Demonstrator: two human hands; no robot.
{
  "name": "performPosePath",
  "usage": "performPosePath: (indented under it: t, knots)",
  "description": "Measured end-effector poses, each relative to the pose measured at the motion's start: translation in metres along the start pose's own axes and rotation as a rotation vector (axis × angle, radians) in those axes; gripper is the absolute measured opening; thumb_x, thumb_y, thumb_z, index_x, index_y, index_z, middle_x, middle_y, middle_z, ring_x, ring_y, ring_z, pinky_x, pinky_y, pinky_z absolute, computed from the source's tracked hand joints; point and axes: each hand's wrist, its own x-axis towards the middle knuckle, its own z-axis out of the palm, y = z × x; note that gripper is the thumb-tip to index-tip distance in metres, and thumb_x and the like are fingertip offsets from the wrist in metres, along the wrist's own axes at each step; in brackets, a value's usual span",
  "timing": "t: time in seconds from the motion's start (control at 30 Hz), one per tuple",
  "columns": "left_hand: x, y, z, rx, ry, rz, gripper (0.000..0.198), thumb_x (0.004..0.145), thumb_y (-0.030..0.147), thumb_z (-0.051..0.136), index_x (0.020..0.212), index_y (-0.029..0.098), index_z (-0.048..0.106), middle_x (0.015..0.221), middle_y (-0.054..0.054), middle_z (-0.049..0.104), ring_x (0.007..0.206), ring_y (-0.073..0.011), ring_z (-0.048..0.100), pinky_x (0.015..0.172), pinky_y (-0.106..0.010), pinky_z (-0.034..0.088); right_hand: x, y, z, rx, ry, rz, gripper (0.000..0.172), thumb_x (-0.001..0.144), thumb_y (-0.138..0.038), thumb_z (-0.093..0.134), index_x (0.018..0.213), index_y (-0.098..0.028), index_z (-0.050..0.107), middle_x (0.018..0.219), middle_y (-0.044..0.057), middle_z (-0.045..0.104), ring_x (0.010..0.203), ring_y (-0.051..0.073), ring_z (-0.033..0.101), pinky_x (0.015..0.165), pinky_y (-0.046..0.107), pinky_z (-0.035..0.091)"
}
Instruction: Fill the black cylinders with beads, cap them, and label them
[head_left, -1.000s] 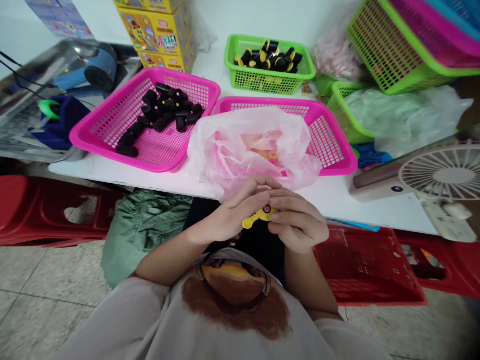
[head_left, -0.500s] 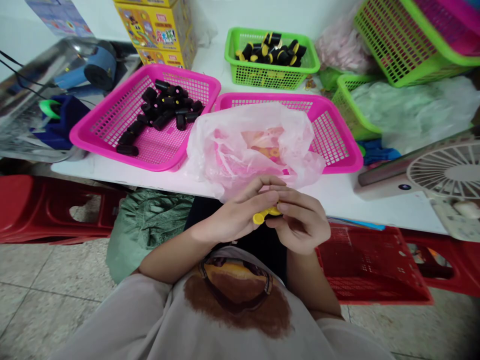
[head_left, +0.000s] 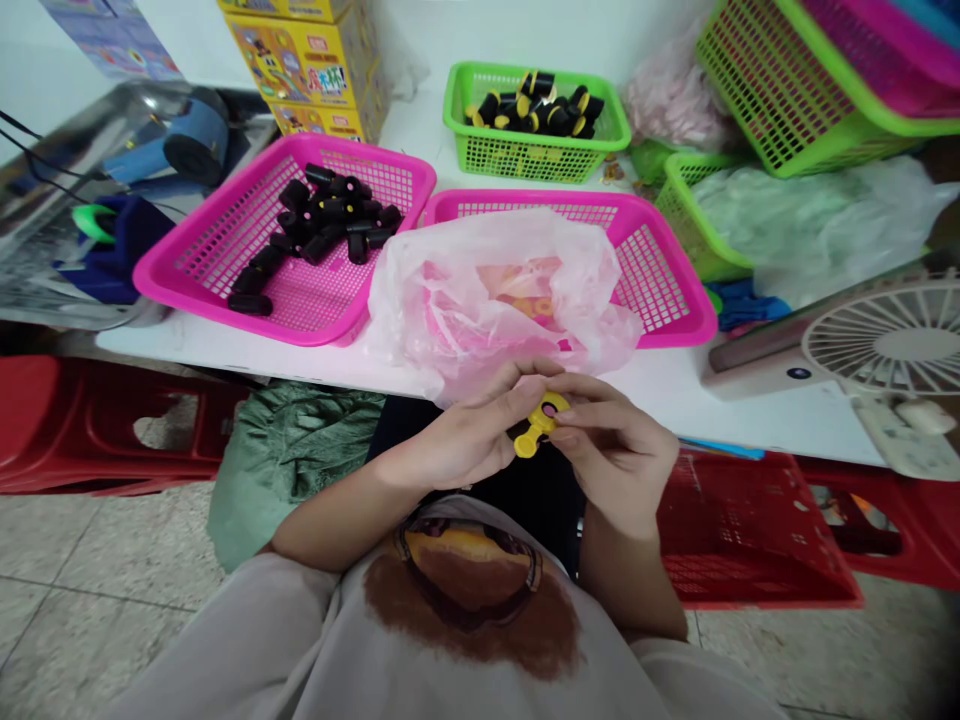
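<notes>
A small yellow plastic cap (head_left: 528, 444) with a round tab and a round, dark-rimmed opening is held between both hands, above my lap at the table edge. My left hand (head_left: 476, 425) is closed on its left side, thumb on top. The fingertips and thumb of my right hand (head_left: 622, 450) pinch its right side, close to the opening. Something dark shows beside the cap, partly hidden by my fingers. Just beyond the hands, a crumpled pinkish plastic bag (head_left: 450, 270) with orange and yellow contents lies in a pink basket (head_left: 690, 310).
Black cylinders (head_left: 322, 240) lie in another pink basket (head_left: 172, 275) at left. A green basket (head_left: 525, 155) behind holds black-and-yellow pieces (head_left: 559, 115). Yellow boxes (head_left: 315, 65) stand at the back. At right are a fan (head_left: 892, 340) and, below the table, a red crate (head_left: 750, 540).
The yellow cap has turned, so its round opening now faces up. My right hand has shifted slightly right, and its fingers uncover more of the cap. My left hand stays nearly in place.
</notes>
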Motion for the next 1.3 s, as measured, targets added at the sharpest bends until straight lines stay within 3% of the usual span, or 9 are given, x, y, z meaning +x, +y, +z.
performPosePath:
  t: [0.17,0.37,0.47,0.57,0.73,0.87,1.07,1.2,1.3]
  knots:
    - [-0.001,-0.001,0.000,-0.036,-0.017,-0.028,0.047,0.086,0.056,0.094,0.115,0.028,0.069,0.097,0.003,0.069,0.077,-0.0083,0.068,0.072,-0.021,0.059,0.000,0.003,-0.001,0.002,-0.016,-0.018,0.022,0.098,-0.026,0.083,0.116,-0.038,0.084,0.122,0.002,0.086,0.111,0.021,0.084,0.098,0.040,0.073]
    - [-0.002,-0.001,0.002,-0.156,0.038,-0.136,0.054,0.075,0.050,0.103,0.112,0.027,0.071,0.096,0.003,0.067,0.078,-0.0088,0.065,0.066,-0.018,0.054,-0.001,0.011,-0.006,-0.117,-0.043,-0.157,0.022,0.101,-0.030,0.080,0.121,-0.037,0.081,0.125,0.003,0.084,0.110,0.021,0.083,0.091,0.037,0.073]
    - [-0.002,-0.001,0.005,-0.169,0.025,-0.127,0.045,0.082,0.048,0.097,0.107,0.023,0.071,0.091,0.002,0.066,0.080,-0.0106,0.064,0.065,-0.018,0.053,-0.004,0.016,-0.006,-0.196,-0.078,-0.219,0.039,0.096,-0.036,0.086,0.134,-0.036,0.077,0.136,0.007,0.079,0.121,0.026,0.081,0.098,0.043,0.073]
    - [-0.002,0.000,0.009,-0.151,0.033,-0.070,0.030,0.091,0.037,0.087,0.108,0.019,0.070,0.093,0.001,0.066,0.081,-0.0112,0.065,0.070,-0.020,0.055,-0.007,0.018,-0.004,-0.290,-0.085,-0.285,0.058,0.089,-0.035,0.092,0.143,-0.034,0.071,0.134,0.008,0.078,0.118,0.027,0.080,0.091,0.040,0.074]
    - [-0.002,-0.003,0.010,-0.257,0.002,-0.079,0.031,0.091,0.037,0.087,0.109,0.019,0.070,0.087,0.002,0.066,0.077,-0.0114,0.066,0.067,-0.019,0.056,-0.007,0.015,-0.004,-0.365,-0.140,-0.273,0.050,0.098,-0.026,0.074,0.147,-0.032,0.067,0.127,0.009,0.078,0.116,0.027,0.079,0.091,0.043,0.073]
    - [-0.003,-0.007,0.008,-0.361,0.036,-0.120,0.032,0.088,0.029,0.087,0.114,0.018,0.071,0.093,0.001,0.070,0.081,-0.0119,0.071,0.077,-0.021,0.062,-0.009,0.018,0.004,-0.430,-0.036,-0.345,0.046,0.097,-0.018,0.060,0.142,-0.029,0.068,0.119,0.009,0.080,0.108,0.026,0.081,0.089,0.043,0.073]
    - [-0.003,-0.007,0.007,-0.356,0.049,-0.135,0.032,0.089,0.030,0.082,0.115,0.019,0.066,0.089,0.001,0.068,0.075,-0.0138,0.069,0.068,-0.024,0.059,-0.015,0.018,0.013,-0.465,0.017,-0.317,0.043,0.101,-0.021,0.051,0.141,-0.028,0.067,0.114,0.010,0.080,0.105,0.025,0.082,0.085,0.043,0.073]
    - [-0.003,-0.010,0.004,-0.124,0.029,0.054,0.050,0.093,0.056,0.086,0.124,0.026,0.060,0.092,0.002,0.064,0.080,-0.0133,0.066,0.070,-0.024,0.055,-0.012,0.010,0.008,-0.301,-0.055,-0.138,0.049,0.096,-0.029,0.072,0.145,-0.030,0.067,0.135,0.012,0.076,0.125,0.031,0.076,0.099,0.050,0.070]
    - [-0.003,-0.017,-0.003,0.197,-0.080,0.280,0.056,0.100,0.067,0.074,0.136,0.031,0.050,0.106,0.000,0.065,0.095,-0.0144,0.068,0.086,-0.027,0.058,-0.009,0.007,0.007,-0.176,-0.004,-0.089,0.046,0.092,-0.039,0.085,0.137,-0.034,0.073,0.140,0.010,0.072,0.128,0.032,0.074,0.105,0.052,0.068]
